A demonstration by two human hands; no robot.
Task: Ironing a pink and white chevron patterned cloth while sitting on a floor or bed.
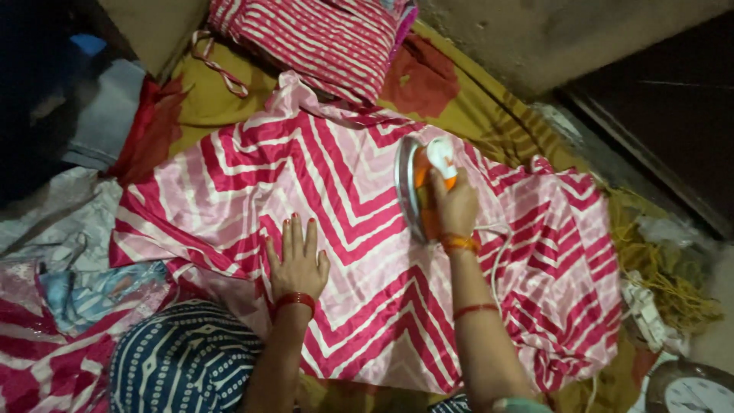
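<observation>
The right hand (456,205) is closed around the handle of one orange-and-white iron (425,183), its grip wrapped fully round that handle. The iron is tilted up on its side, so its shiny metal soleplate faces left, and its lower edge touches the cloth. One white cord (497,260) runs from near the iron down across the fabric beside the right forearm.

The left hand (297,262) lies flat and open, palm down, fingers spread slightly and pointing away from the person. It holds nothing; it presses on the pink zigzag cloth (336,199), well to the left of the iron. Red bangles sit on both wrists, and a thin red thread circles the right forearm further up.

The one large cloth, striped in pink, white and deep red chevrons, is spread across a mustard-yellow sheet (206,95) with red patches. Beyond it, at the top, lies one folded red-and-white striped garment (321,38). At the lower left sits one dark blue patterned cloth (180,359), with more pink and pale fabric heaped beside it. A round white dial (696,394), partly cut off, shows in the lower right corner.
</observation>
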